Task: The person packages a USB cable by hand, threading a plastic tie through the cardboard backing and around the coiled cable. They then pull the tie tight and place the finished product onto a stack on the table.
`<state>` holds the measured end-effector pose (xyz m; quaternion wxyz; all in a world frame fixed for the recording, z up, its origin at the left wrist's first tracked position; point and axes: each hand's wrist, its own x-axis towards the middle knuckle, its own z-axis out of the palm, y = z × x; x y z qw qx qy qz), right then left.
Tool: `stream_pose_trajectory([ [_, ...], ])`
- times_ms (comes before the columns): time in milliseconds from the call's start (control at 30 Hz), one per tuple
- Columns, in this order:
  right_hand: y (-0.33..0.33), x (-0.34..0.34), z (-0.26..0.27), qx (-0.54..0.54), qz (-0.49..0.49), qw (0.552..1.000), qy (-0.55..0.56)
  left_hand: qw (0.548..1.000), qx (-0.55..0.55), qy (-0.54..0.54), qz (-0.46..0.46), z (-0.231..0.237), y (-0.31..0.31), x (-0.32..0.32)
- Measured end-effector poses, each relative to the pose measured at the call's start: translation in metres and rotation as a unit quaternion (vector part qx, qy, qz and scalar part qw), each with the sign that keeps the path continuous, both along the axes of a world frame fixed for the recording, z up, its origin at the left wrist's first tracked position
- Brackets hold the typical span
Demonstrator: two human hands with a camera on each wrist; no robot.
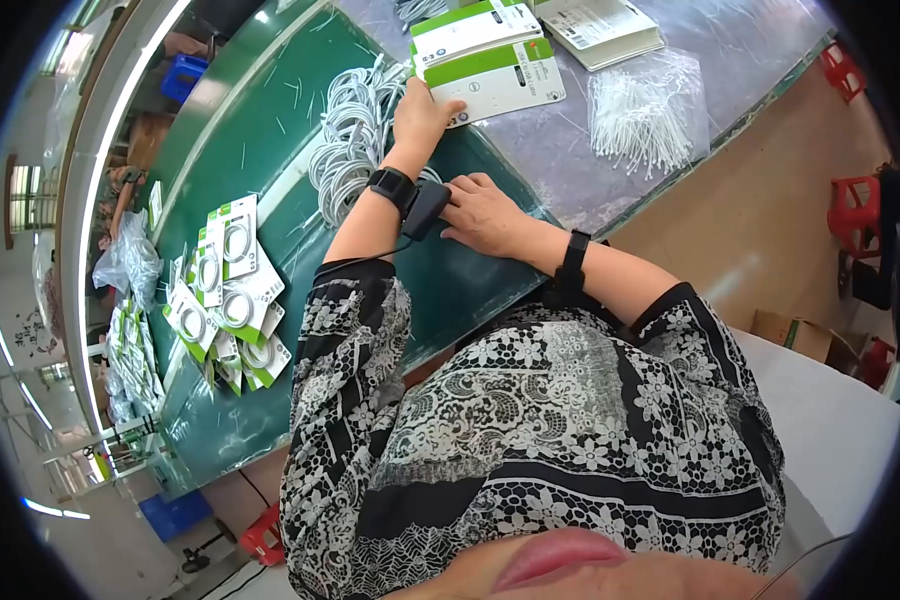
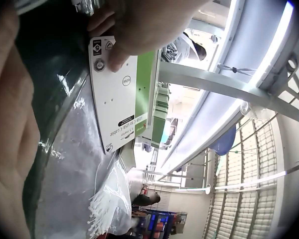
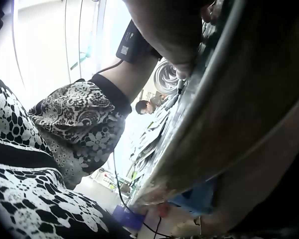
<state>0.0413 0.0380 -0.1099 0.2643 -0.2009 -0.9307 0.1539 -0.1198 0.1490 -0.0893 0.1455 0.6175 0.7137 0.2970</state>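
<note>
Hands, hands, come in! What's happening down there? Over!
Left hand pinching card. Right hand beside left wrist camera. Cables beside left hand, not covering card.

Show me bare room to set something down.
Bare: green tabletop between the right hand and patterned top; grey tabletop between that hand, the USB-C cable cards and the bag of white ties. Crowded: around the left hand, with cards and coiled cables, and farther left, under packaged cables.
</note>
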Motion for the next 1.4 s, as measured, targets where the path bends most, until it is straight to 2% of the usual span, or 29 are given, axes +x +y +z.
stream_pose_trajectory([
  [200, 0.003, -0.006, 0.009, 0.033, 0.014, 0.999, -0.038, 0.997, -0.077, 0.009, 0.016, 0.014, 0.004, -0.023],
  [300, 0.008, -0.004, 0.001, 0.064, 0.055, 0.996, -0.032, 0.982, -0.040, -0.179, -0.046, 0.027, -0.002, -0.037],
  [333, 0.009, 0.000, 0.003, 0.051, 0.041, 0.998, 0.016, 0.982, -0.039, -0.179, -0.043, 0.033, -0.006, -0.041],
  [400, 0.011, 0.009, 0.006, 0.024, 0.010, 0.993, 0.111, 0.929, -0.037, -0.366, -0.042, 0.045, -0.016, -0.048],
  [433, 0.011, 0.015, 0.008, 0.026, 0.012, 0.993, 0.112, 0.889, -0.035, -0.455, -0.043, 0.049, -0.020, -0.050],
  [467, 0.011, 0.023, 0.009, -0.159, -0.034, 0.967, 0.198, 0.889, -0.032, -0.455, -0.042, 0.051, -0.023, -0.050],
  [500, 0.011, 0.030, 0.013, -0.338, -0.079, 0.897, 0.274, 0.881, -0.016, -0.471, -0.039, 0.052, -0.027, -0.051],
  [533, 0.014, 0.035, 0.017, -0.338, -0.078, 0.897, 0.274, 0.873, -0.001, -0.487, -0.036, 0.052, -0.032, -0.050],
  [567, 0.021, 0.041, 0.023, -0.443, -0.055, 0.823, 0.352, 0.863, 0.012, -0.503, -0.035, 0.051, -0.036, -0.048],
  [633, 0.033, 0.051, 0.031, -0.617, -0.009, 0.619, 0.485, 0.844, 0.024, -0.533, -0.056, 0.038, -0.045, -0.033],
  [667, 0.038, 0.054, 0.032, -0.614, -0.013, 0.620, 0.488, 0.824, 0.038, -0.560, -0.076, 0.030, -0.049, -0.021],
  [700, 0.042, 0.057, 0.033, -0.596, -0.042, 0.642, 0.480, 0.803, 0.052, -0.586, -0.096, 0.026, -0.053, -0.009],
  [733, 0.047, 0.059, 0.034, -0.577, -0.070, 0.663, 0.471, 0.801, 0.050, -0.588, -0.100, 0.023, -0.058, 0.000],
  [767, 0.051, 0.061, 0.035, -0.558, -0.098, 0.683, 0.460, 0.765, 0.023, -0.637, -0.094, 0.020, -0.064, 0.010],
  [800, 0.055, 0.065, 0.034, -0.558, -0.100, 0.685, 0.459, 0.726, -0.005, -0.683, -0.085, 0.017, -0.070, 0.017],
  [833, 0.057, 0.069, 0.032, -0.533, -0.117, 0.714, 0.439, 0.683, -0.031, -0.726, -0.074, 0.016, -0.076, 0.023],
  [867, 0.059, 0.073, 0.030, -0.510, -0.134, 0.741, 0.417, 0.681, -0.030, -0.728, -0.071, 0.014, -0.082, 0.026],
  [900, 0.060, 0.074, 0.027, -0.485, -0.150, 0.766, 0.394, 0.659, -0.043, -0.748, -0.073, 0.013, -0.086, 0.029],
  [967, 0.060, 0.077, 0.031, -0.495, -0.161, 0.775, 0.357, 0.611, -0.067, -0.786, -0.075, 0.015, -0.095, 0.034],
  [1000, 0.060, 0.080, 0.036, -0.501, -0.171, 0.784, 0.323, 0.607, -0.067, -0.788, -0.072, 0.017, -0.098, 0.035],
  [1033, 0.061, 0.082, 0.039, -0.505, -0.181, 0.793, 0.288, 0.624, -0.074, -0.775, -0.071, 0.019, -0.099, 0.036],
  [1100, 0.059, 0.083, 0.041, -0.486, -0.186, 0.807, 0.280, 0.651, -0.085, -0.751, -0.066, 0.021, -0.104, 0.039],
  [1133, 0.057, 0.082, 0.042, -0.468, -0.187, 0.819, 0.274, 0.644, -0.078, -0.759, -0.057, 0.019, -0.107, 0.041],
  [1200, 0.055, 0.076, 0.044, -0.455, -0.168, 0.839, 0.247, 0.676, -0.082, -0.728, -0.072, 0.014, -0.110, 0.042],
  [1233, 0.056, 0.077, 0.044, -0.449, -0.188, 0.838, 0.245, 0.694, -0.077, -0.713, -0.071, 0.009, -0.113, 0.038],
  [1300, 0.065, 0.075, 0.038, -0.450, -0.204, 0.844, 0.207, 0.683, -0.082, -0.715, -0.127, -0.011, -0.114, 0.033],
  [1333, 0.061, 0.070, 0.051, -0.490, -0.209, 0.826, 0.187, 0.630, -0.051, -0.759, -0.159, -0.016, -0.116, 0.038],
  [1367, 0.075, 0.073, 0.025, -0.501, -0.221, 0.814, 0.191, 0.585, -0.012, -0.799, -0.136, -0.021, -0.117, 0.047],
  [1400, 0.075, 0.070, 0.026, -0.543, -0.239, 0.781, 0.196, 0.604, 0.038, -0.780, -0.158, -0.027, -0.122, 0.052],
])
